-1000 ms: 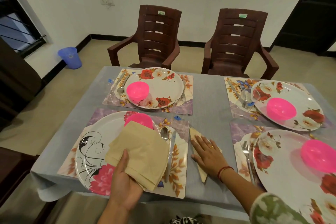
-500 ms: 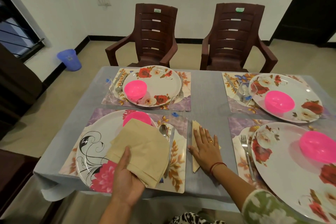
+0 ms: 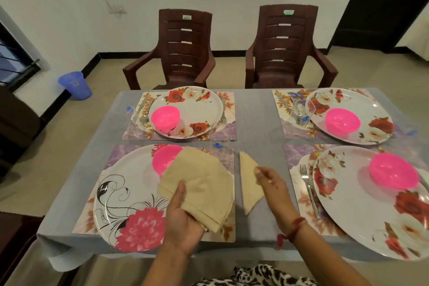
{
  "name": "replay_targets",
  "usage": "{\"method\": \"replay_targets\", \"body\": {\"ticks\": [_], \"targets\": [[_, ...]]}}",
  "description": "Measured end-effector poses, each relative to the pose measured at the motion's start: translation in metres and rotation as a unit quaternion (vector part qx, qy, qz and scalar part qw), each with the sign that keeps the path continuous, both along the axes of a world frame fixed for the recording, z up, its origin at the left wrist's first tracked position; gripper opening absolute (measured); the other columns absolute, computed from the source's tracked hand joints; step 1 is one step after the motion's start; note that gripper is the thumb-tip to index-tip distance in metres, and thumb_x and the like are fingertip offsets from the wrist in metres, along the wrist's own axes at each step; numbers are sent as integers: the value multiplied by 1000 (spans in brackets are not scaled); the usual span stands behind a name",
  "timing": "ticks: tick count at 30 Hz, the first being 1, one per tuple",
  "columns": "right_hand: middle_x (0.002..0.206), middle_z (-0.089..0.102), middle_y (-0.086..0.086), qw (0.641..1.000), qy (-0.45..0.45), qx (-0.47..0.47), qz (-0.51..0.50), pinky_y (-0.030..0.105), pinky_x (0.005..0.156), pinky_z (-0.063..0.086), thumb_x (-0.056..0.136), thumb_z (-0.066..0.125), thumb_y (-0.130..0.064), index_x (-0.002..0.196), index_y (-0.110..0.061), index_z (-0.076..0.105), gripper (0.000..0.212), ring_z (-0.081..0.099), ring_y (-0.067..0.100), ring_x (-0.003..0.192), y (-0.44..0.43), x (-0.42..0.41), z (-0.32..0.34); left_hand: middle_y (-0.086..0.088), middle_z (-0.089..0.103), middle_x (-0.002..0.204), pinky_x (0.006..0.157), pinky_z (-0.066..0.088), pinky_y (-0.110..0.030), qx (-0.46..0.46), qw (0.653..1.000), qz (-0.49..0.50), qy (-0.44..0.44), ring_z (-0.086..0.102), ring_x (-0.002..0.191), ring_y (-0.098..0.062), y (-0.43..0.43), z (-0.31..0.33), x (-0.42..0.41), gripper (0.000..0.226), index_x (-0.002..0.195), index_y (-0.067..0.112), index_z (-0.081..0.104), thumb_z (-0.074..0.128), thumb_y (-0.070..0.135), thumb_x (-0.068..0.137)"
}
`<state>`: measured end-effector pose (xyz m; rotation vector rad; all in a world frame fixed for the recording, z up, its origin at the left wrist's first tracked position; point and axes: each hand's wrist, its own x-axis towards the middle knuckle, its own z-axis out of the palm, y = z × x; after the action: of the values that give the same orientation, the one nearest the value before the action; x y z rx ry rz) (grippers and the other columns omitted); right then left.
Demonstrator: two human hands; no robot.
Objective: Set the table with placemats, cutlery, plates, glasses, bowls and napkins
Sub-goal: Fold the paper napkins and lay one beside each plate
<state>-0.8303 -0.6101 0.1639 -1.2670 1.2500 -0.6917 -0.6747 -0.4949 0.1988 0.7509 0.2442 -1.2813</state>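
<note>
One folded napkin (image 3: 248,193) is laid on the grey surface (image 3: 255,118), in the gap between the two near placemats, just beside the near-left placemat (image 3: 228,233). Half a second ago it was pressed flat under the right hand (image 3: 270,180). Now this hand is lifted and drawn back a little, its fingers (image 3: 260,173) loosely bent and holding nothing (the hand is blurred, so a light touch on the napkin's edge cannot be ruled out). The remaining stack of napkins (image 3: 202,183) is gripped in the left hand (image 3: 183,218), thumb on top, over the near-left plate (image 3: 120,193), as it was before. The first napkin may therefore be judged as placed. No napkin is seen at the other three settings, which probably must be served next from the stack.
</note>
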Motion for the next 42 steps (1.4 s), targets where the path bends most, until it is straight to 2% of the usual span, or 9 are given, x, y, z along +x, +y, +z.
{"method": "replay_targets", "body": {"ticks": [3, 6, 10, 14, 19, 24, 29, 36, 42], "targets": [[110, 66, 13, 982, -93, 151, 72, 38, 88, 51, 88, 59, -26, 112, -15, 60, 26, 64, 23, 94, 22, -8, 26, -21, 68, 111, 88, 49, -50, -16, 998, -51, 16, 69, 93, -33, -13, 5, -15, 43, 116, 3, 62, 42, 34, 95], [107, 69, 9, 964, -172, 199, -22, 32, 75, 56, 79, 67, -24, 119, -17, 56, 41, 65, 21, 87, 28, -21, 38, -25, 66, 112, 86, 52, -54, -34, 990, -129, 50, 68, 95, -37, -21, 8, -30, 49, 109, -4, 68, 45, 36, 94], [86, 70, -1, 978, -131, 114, -112, 27, 70, 40, 74, 71, -22, 114, -20, 61, 41, 62, 10, 79, 24, -49, 55, -27, 55, 130, 95, 42, -61, -64, 970, -222, 80, 55, 117, -43, -33, 4, -43, 85, 129, -3, 53, 89, 24, 57], [82, 69, 1, 972, -132, 42, -188, 17, 61, 44, 79, 70, -10, 95, -12, 67, 17, 62, 7, 73, 17, -82, 68, -24, 58, 128, 87, 50, -58, -67, 958, -270, 63, 58, 113, -41, -50, 4, -67, 104, 129, 3, 53, 96, 22, 37], [74, 66, 3, 965, -69, -67, -244, 15, 58, 49, 75, 75, -3, 85, -8, 67, 14, 60, 6, 65, 0, -132, 69, -20, 67, 115, 73, 58, -46, -30, 952, -304, -6, 68, 97, -33, -75, 19, -108, 56, 117, 4, 62, 77, 25, 68], [75, 60, 7, 974, -12, 5, -226, 25, 60, 43, 80, 72, -8, 93, -15, 63, 17, 57, 16, 69, -33, -189, 51, -14, 72, 101, 74, 52, -44, 21, 953, -287, -96, 67, 92, -32, -103, 19, -166, 32, 120, 11, 57, 48, 25, 93], [85, 70, 10, 950, -195, 146, -194, 34, 70, 57, 86, 63, -12, 93, -4, 65, 11, 65, 23, 79, -67, -242, 58, -16, 73, 94, 72, 53, -45, -1, 960, -269, -77, 72, 76, -30, -122, 29, -221, 25, 107, 8, 61, 44, 23, 95], [96, 71, 15, 940, -264, 212, -49, 32, 67, 59, 69, 71, -10, 108, -2, 61, 41, 69, 22, 77, -105, -287, 64, -24, 67, 112, 84, 48, -53, -47, 975, -214, -26, 68, 90, -40, -151, 32, -282, 43, 114, 2, 63, 59, 28, 80], [100, 71, 10, 982, -180, 51, -1, 33, 76, 56, 81, 67, -7, 106, -11, 64, 25, 67, 22, 92, -115, -300, 81, -23, 61, 123, 71, 56, -51, -100, 986, -129, 17, 65, 100, -41, -154, 26, -323, 99, 122, 8, 63, 91, 47, 36]]}}
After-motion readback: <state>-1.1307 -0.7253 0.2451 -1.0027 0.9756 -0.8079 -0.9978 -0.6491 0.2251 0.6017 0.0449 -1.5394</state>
